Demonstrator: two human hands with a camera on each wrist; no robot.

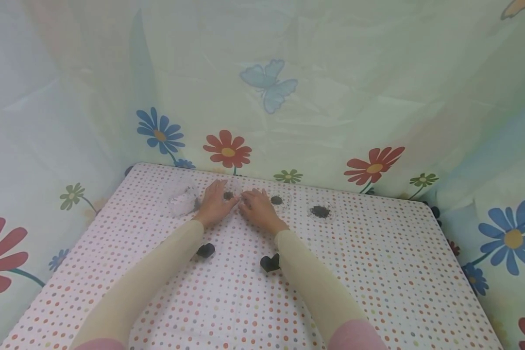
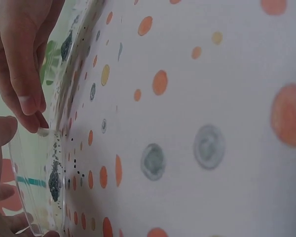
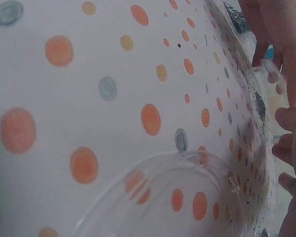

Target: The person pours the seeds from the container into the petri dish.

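The left hand (image 1: 216,201) curls round a clear plastic container (image 2: 27,158) near the table's far edge, thumb on one side and fingers on the other. A small heap of dark granules (image 2: 54,182) lies in its bottom, with loose specks strewn beside it. The right hand (image 1: 261,209) comes in from the other side, fingertips drawn close together at the container's rim; whether they pinch anything I cannot tell. To the right, a second dark heap (image 1: 277,200) and a third dark heap (image 1: 320,211) sit in clear containers; left of the hands is a whitish, clear cluster (image 1: 183,200). Two black objects lie nearer the person on the dotted tablecloth (image 1: 384,272), before a backdrop (image 1: 323,112) printed with flowers and a butterfly
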